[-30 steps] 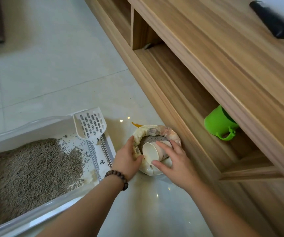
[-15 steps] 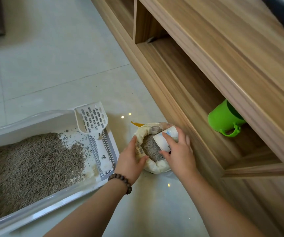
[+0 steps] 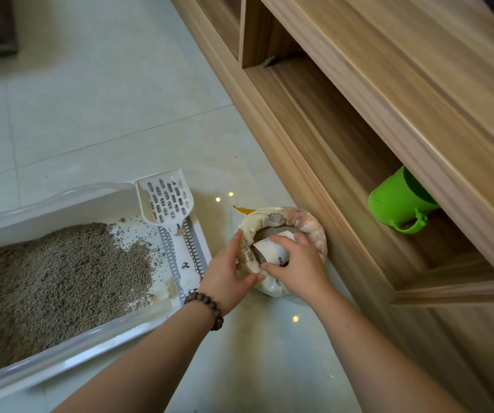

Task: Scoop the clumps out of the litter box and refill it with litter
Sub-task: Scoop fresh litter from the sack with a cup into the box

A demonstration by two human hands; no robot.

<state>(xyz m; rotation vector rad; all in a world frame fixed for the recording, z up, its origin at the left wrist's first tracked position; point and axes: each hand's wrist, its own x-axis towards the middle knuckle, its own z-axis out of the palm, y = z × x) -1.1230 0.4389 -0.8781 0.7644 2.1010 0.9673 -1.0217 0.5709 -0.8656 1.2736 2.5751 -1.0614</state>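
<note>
A white litter box [image 3: 61,357] lies on the floor at the left, with grey litter [image 3: 58,281] piled in its left part. A white slotted scoop [image 3: 171,210] rests on the box's right end. To its right stands an open litter bag [image 3: 308,226] with its rim rolled down. My left hand [image 3: 226,274] grips the bag's near left rim. My right hand [image 3: 295,268] holds a white paper cup [image 3: 271,251] on its side inside the bag, mouth turned left and dug into the litter.
A long wooden cabinet [image 3: 344,93] runs along the right, close behind the bag. A green plastic mug [image 3: 397,199] lies in its open lower shelf. The floor is pale glossy tile [image 3: 106,99].
My right hand has turned the cup from mouth toward me onto its side and pushed it down into the bag's litter. My left hand has stayed on the rim.
</note>
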